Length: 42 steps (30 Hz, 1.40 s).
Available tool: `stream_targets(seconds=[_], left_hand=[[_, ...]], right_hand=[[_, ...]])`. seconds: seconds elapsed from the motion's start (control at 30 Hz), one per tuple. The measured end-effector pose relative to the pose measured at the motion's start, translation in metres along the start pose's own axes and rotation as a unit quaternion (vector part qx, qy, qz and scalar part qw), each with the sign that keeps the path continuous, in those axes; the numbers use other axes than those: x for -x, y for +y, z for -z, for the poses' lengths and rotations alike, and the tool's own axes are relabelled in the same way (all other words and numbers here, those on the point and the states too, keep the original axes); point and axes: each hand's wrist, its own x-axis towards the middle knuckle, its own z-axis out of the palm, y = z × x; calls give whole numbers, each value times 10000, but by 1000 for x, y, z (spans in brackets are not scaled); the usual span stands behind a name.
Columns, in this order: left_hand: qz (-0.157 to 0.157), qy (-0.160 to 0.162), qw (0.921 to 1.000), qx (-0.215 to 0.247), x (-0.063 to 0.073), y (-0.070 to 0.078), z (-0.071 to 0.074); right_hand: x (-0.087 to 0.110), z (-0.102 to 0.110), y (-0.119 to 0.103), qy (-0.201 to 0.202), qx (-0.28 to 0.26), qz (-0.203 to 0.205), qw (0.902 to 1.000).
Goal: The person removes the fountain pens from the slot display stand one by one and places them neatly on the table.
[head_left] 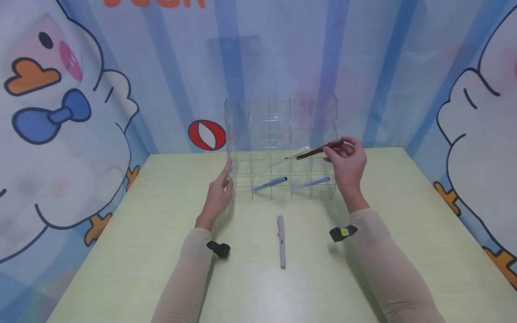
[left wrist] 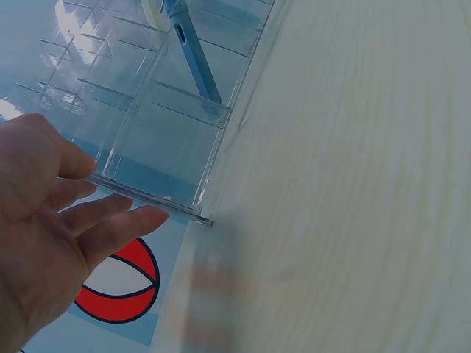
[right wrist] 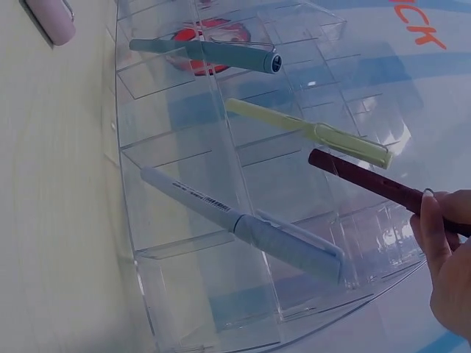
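Note:
My right hand (head_left: 349, 163) pinches a dark red pen (head_left: 319, 150) by one end, between thumb and fingers. The pen slants down to the left over the right side of a clear divided rack (head_left: 262, 175), close beside a pale yellow-green pen (right wrist: 316, 134) lying in a middle row. In the front row lie a blue pen (head_left: 271, 183) and a pale lavender pen (right wrist: 243, 228), each leaning across a compartment. My left hand (head_left: 220, 193) touches the rack's left side with fairly straight fingers, seen close up in the left wrist view.
A lilac pen (head_left: 281, 242) lies on the pale wood-grain table (head_left: 250, 291) in front of the rack, between my forearms. Behind the rack hangs a blue striped backdrop (head_left: 274, 58) with cartoon figures. Each wrist wears a small black camera mount (head_left: 218, 249).

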Motion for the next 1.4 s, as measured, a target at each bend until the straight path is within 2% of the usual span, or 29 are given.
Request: stream_targets(seconds=[0.23,0.37,0.57,0.7,0.8,1.03,1.17,1.4], left_hand=[[87,-13,10000,-46,2,1,0],[76,-31,10000,-40,2,1,0],[-23,17,10000,2,2,1,0],[-18,20,10000,-22,2,2,1],[-23,22,10000,-60,2,1,1],[-30,-3,10000,-20,0,-2,1],[-18,-13,10000,-3,0,-2,0],[-34,-34,10000,15,0,-2,0]], right_hand=[[2,3,-5,501,-142,398,9979],[4,6,-8,659,-350,559,9956],[7,6,-17,640,-649,780,9928],[10,4,-23,588,-613,822,9930],[12,3,-27,490,-387,872,9942],[17,1,-34,52,-562,794,9952],[19,1,-38,-177,-442,880,9950],[26,2,-54,-733,-213,76,9971]])
